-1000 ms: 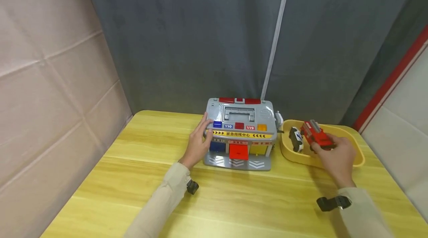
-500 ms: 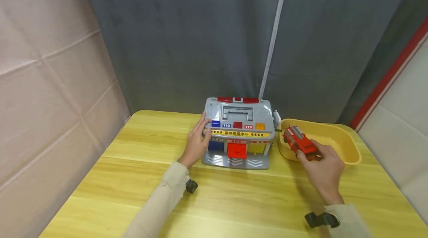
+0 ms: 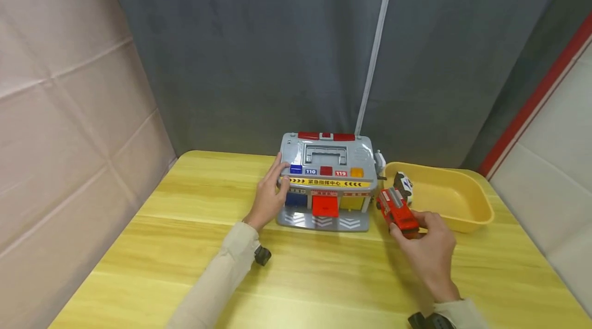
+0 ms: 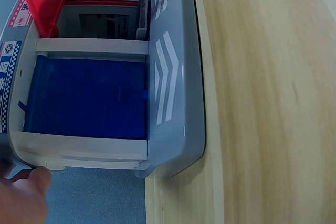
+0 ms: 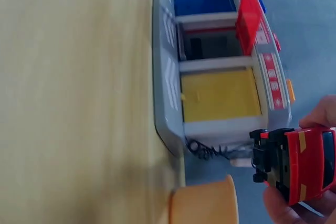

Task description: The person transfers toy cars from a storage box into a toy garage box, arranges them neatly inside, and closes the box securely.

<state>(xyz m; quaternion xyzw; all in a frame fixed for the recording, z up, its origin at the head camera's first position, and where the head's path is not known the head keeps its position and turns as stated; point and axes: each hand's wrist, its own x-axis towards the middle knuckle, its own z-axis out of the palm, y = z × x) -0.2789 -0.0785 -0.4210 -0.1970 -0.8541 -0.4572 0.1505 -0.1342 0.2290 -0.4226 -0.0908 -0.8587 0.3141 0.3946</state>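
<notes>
A grey toy emergency station [image 3: 324,182] stands at the table's back. Its red garage door [image 3: 326,206] is swung up, while the blue door [image 4: 86,98] and yellow door [image 5: 220,95] are closed. My left hand [image 3: 267,199] grips the station's left front corner, fingers on the roof and thumb at the front edge. In my right hand [image 3: 430,252], thumb and fingers pinch a red toy fire truck [image 3: 399,212] by its near end. The truck is raised in front of the yellow bin, just right of the station, with its wheels seen in the right wrist view.
The yellow bin [image 3: 455,200] sits right of the station. Inside it, a white and black toy car [image 3: 404,186] leans at the left end. A coiled black cord [image 5: 202,150] hangs at the station's right side. A grey curtain [image 3: 259,61] borders the table's back.
My right hand has carried the fire truck out of the bin, left and toward me, to beside the station. My left hand stays at the station's corner.
</notes>
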